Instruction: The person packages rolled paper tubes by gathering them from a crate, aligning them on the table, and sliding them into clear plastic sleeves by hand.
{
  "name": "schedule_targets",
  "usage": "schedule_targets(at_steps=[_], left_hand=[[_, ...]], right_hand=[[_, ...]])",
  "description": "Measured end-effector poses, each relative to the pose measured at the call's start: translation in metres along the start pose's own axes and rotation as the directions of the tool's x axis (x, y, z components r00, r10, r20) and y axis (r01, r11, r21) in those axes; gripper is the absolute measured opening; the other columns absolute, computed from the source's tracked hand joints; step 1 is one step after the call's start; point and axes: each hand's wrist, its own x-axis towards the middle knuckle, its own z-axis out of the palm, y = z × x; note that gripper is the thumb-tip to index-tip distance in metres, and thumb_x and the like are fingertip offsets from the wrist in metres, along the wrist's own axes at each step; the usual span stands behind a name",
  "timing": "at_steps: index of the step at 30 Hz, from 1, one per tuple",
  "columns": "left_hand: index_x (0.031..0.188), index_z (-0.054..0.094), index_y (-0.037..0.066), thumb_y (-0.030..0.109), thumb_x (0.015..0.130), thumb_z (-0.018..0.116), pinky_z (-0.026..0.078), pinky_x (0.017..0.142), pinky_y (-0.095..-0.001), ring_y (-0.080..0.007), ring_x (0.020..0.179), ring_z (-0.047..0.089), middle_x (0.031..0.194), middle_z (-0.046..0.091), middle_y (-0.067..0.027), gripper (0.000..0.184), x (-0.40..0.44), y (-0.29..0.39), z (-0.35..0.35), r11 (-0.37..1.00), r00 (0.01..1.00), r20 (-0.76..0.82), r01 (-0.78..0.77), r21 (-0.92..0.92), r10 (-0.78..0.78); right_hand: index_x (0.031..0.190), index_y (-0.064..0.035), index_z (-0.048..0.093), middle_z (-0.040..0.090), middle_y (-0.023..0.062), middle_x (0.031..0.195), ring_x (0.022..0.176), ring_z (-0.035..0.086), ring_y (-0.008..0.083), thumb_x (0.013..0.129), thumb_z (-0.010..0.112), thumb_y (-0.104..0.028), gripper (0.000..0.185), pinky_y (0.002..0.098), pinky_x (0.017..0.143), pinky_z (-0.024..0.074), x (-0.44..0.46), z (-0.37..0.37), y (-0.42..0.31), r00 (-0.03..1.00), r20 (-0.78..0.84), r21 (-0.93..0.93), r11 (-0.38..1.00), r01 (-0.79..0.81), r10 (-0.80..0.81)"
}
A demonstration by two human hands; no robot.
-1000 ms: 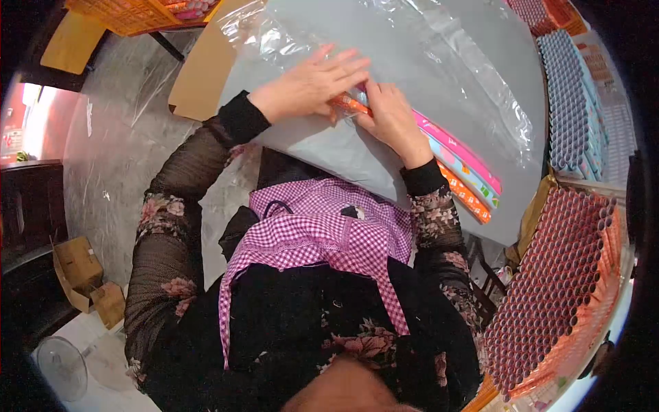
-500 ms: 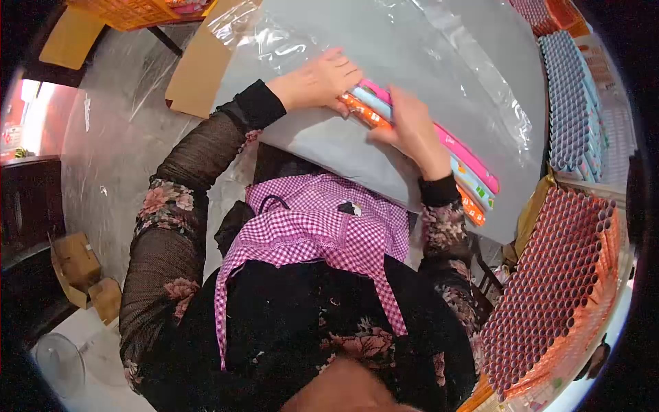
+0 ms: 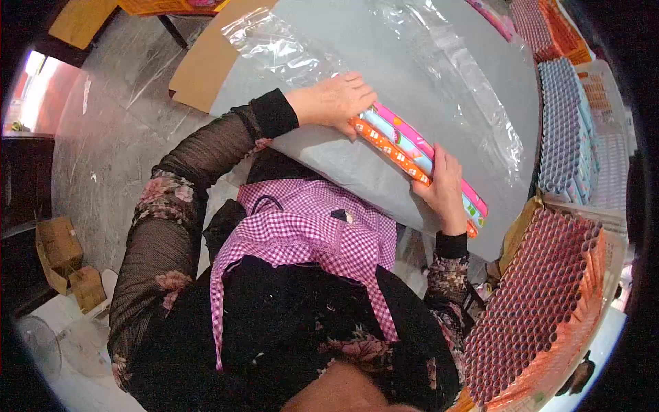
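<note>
Three long rolls lie side by side, slanting down to the right on the grey table [image 3: 309,147]: a pink roll [image 3: 405,131], a light blue patterned roll [image 3: 397,141] and an orange roll [image 3: 390,149]. My left hand [image 3: 336,99] is closed round their upper left ends, which its fingers partly hide. My right hand [image 3: 443,189] grips the same rolls across their lower right part, thumb on the near side and fingers over the far side. Clear plastic film [image 3: 295,58] lies just beyond my left hand.
More clear film [image 3: 473,89] stretches along the table's far right. At the right stand packed orange rolls [image 3: 539,309] and light blue rolls [image 3: 566,130]. Brown cardboard [image 3: 206,65] juts out at the left edge. Small boxes [image 3: 62,247] sit on the floor at lower left.
My right hand has slid down and right along the rolls, uncovering more of their middle. My left hand has moved slightly right and down to their upper ends.
</note>
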Motion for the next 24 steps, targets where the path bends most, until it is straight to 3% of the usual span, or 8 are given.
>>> schedule_targets(at_steps=[14, 20, 21, 24], left_hand=[[0.103, 0.054, -0.005, 0.048, 0.059, 0.08, 0.041, 0.094, -0.0387, -0.0286, 0.097, 0.055, 0.098, 0.057, -0.013, 0.073, 0.029, 0.024, 0.021, 0.998, 0.992, -0.107, -0.062, 0.032, 0.065], [0.103, 0.055, -0.005, 0.047, 0.056, 0.081, 0.042, 0.092, -0.0394, -0.0296, 0.096, 0.054, 0.096, 0.056, -0.0132, 0.075, 0.029, 0.022, 0.014, 0.999, 0.99, -0.133, -0.044, 0.027, 0.048], [0.103, 0.054, -0.005, 0.047, 0.055, 0.082, 0.042, 0.092, -0.0394, -0.0299, 0.096, 0.054, 0.095, 0.056, -0.0133, 0.076, 0.027, 0.02, 0.013, 0.999, 0.986, -0.161, -0.044, 0.021, 0.047], [0.094, 0.057, -0.003, 0.048, 0.054, 0.083, 0.042, 0.09, -0.0376, -0.0283, 0.092, 0.056, 0.091, 0.058, -0.0124, 0.07, 0.02, 0.011, 0.005, 0.998, 0.986, -0.161, -0.034, 0.048, 0.041]], right_hand=[[0.13, 0.0031, 0.046, 0.058, 0.0217, 0.106, 0.1, 0.054, 0.0393, 0.065, 0.076, -0.024, 0.077, 0.0478, 0.088, 0.0422, 0.038, 0.024, -0.039, 0.992, -0.123, 0.015, 1.0, 0.023, -0.021], [0.127, 0.0048, 0.049, 0.062, 0.0201, 0.097, 0.09, 0.058, 0.039, 0.067, 0.077, -0.028, 0.074, 0.0471, 0.079, 0.0454, 0.073, 0.035, -0.055, 0.961, -0.238, 0.031, 0.988, 0.154, -0.143], [0.127, 0.0063, 0.049, 0.062, 0.0214, 0.102, 0.094, 0.058, 0.0395, 0.068, 0.078, -0.031, 0.075, 0.0472, 0.082, 0.0457, 0.076, 0.032, -0.058, 0.981, -0.156, 0.072, 0.989, 0.125, -0.113], [0.129, 0.0064, 0.047, 0.06, 0.023, 0.109, 0.1, 0.057, 0.04, 0.068, 0.078, -0.031, 0.078, 0.047, 0.086, 0.0457, 0.08, 0.033, -0.058, 0.966, -0.191, 0.101, 0.976, 0.195, -0.173]])
